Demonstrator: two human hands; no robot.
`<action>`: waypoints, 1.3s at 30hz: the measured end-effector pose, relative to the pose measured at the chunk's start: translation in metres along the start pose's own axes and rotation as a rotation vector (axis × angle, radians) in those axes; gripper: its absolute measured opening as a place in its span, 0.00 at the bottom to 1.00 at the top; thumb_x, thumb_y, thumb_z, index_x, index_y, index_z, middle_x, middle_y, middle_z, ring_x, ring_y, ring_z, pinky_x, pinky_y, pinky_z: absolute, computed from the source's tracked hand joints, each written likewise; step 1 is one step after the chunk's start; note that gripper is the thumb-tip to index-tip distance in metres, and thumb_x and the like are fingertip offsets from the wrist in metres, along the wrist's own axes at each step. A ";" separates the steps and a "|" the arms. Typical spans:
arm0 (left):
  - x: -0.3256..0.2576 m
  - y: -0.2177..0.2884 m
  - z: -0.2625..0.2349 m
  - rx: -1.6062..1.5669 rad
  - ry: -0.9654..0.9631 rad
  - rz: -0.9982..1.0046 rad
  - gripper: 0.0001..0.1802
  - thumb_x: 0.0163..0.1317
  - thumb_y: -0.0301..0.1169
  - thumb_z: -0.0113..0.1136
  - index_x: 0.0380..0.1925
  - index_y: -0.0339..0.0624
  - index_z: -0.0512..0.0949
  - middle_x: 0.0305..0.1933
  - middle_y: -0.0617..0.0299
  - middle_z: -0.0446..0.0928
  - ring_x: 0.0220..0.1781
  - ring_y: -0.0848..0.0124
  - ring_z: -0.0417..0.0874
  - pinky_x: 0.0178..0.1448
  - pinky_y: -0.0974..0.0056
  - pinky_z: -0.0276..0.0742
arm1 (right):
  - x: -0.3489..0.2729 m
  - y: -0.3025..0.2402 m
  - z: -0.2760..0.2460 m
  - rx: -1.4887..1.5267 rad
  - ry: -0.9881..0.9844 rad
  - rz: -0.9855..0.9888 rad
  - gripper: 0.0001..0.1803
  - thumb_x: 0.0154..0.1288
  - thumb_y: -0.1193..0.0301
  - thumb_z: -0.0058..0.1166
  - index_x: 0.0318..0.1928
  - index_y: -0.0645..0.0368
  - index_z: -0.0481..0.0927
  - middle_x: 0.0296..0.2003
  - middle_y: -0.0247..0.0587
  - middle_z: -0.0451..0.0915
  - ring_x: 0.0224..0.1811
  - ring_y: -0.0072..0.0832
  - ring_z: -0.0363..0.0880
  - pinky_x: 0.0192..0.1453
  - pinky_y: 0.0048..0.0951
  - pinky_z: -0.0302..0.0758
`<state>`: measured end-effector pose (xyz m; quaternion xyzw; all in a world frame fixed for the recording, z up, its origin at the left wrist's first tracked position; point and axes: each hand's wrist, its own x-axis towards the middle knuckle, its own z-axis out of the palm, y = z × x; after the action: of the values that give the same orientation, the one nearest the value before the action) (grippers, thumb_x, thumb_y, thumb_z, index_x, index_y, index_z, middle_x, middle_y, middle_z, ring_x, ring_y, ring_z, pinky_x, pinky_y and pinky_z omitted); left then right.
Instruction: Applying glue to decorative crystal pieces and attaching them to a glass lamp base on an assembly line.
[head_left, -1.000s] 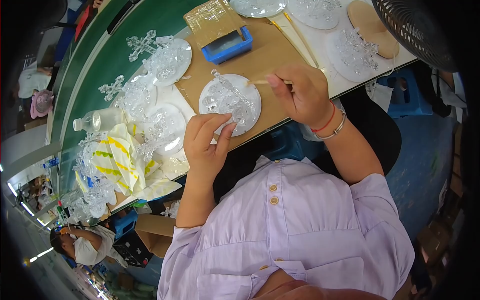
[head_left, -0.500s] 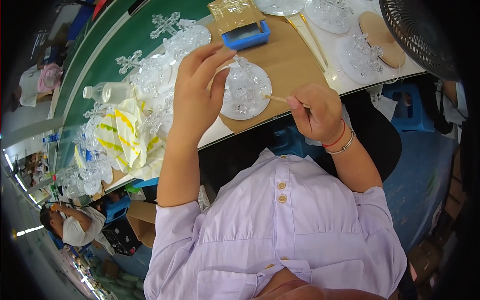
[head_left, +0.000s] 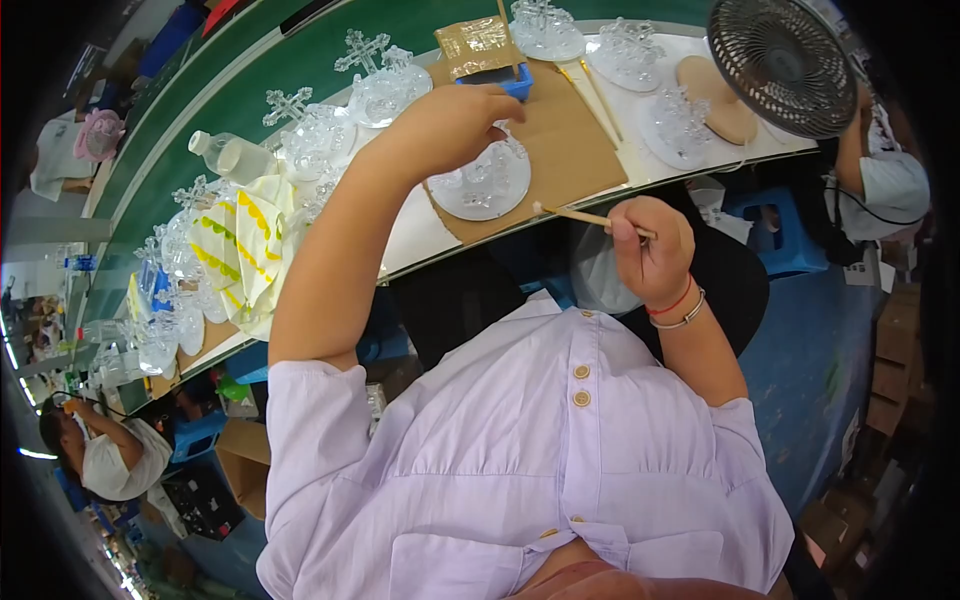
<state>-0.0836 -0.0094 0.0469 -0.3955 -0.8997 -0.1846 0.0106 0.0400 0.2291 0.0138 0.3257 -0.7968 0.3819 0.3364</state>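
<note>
Up at twelve o'clock, the left hand (head_left: 455, 125) reaches across the bench (head_left: 610, 175) with fingers curled loosely, its tips at the blue tray (head_left: 505, 80); whether it grips anything I cannot tell. Just below its wrist, at about six o'clock of it, a clear glass dish (head_left: 480, 185) with a moulded ornament lies on a brown cardboard sheet (head_left: 570, 150). The right hand (head_left: 650, 245) is closed around a thin wooden stick (head_left: 575, 214), whose free end points to nine o'clock, near the dish but short of it.

Round about, more glass pieces crowd the bench: cross-shaped ornaments (head_left: 362, 48) at eleven o'clock, round dishes (head_left: 625, 55) at one o'clock, a clear bottle (head_left: 230, 155) at ten o'clock beside a heap of white and yellow packing (head_left: 245, 255). A black wire fan (head_left: 780, 65) stands at two o'clock, partly hiding a tan oval pad (head_left: 715, 95). The outstretched left forearm covers part of the bench's near edge.

Beyond the white bench top runs a green belt (head_left: 250, 70). Below it the floor (head_left: 820, 370) is blue, with a blue stool (head_left: 775, 225) and cardboard boxes (head_left: 885, 375) at three o'clock. Another person (head_left: 115, 455) sits at eight o'clock.
</note>
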 end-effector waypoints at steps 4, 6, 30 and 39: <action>0.015 -0.015 -0.004 0.042 -0.062 0.098 0.07 0.58 0.27 0.62 0.37 0.43 0.81 0.39 0.58 0.82 0.38 0.56 0.82 0.42 0.58 0.78 | -0.003 -0.024 -0.030 0.011 -0.055 0.044 0.05 0.63 0.77 0.57 0.36 0.61 0.73 0.27 0.42 0.78 0.24 0.38 0.76 0.29 0.31 0.73; 0.020 -0.018 -0.006 0.057 -0.035 0.125 0.05 0.58 0.28 0.62 0.34 0.41 0.81 0.34 0.57 0.82 0.36 0.56 0.82 0.41 0.58 0.77 | -0.005 -0.028 -0.043 0.019 0.006 0.118 0.05 0.63 0.77 0.57 0.36 0.62 0.74 0.29 0.43 0.79 0.25 0.38 0.77 0.30 0.30 0.74; -0.004 -0.003 0.025 -0.176 0.309 -0.187 0.11 0.56 0.25 0.63 0.39 0.45 0.79 0.31 0.57 0.81 0.34 0.58 0.82 0.34 0.59 0.76 | -0.017 0.065 -0.001 0.209 -0.094 0.362 0.05 0.71 0.74 0.47 0.41 0.64 0.70 0.30 0.48 0.78 0.28 0.28 0.76 0.34 0.25 0.74; -0.008 0.001 0.036 -0.184 0.418 -0.176 0.10 0.56 0.23 0.59 0.39 0.42 0.77 0.31 0.57 0.80 0.35 0.56 0.81 0.37 0.55 0.75 | -0.011 0.063 0.012 0.225 -0.188 0.305 0.06 0.72 0.73 0.47 0.41 0.64 0.70 0.33 0.50 0.79 0.27 0.26 0.76 0.34 0.22 0.74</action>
<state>-0.0729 -0.0015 0.0124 -0.2680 -0.8885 -0.3435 0.1442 -0.0062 0.2528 -0.0248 0.2708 -0.8171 0.4830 0.1605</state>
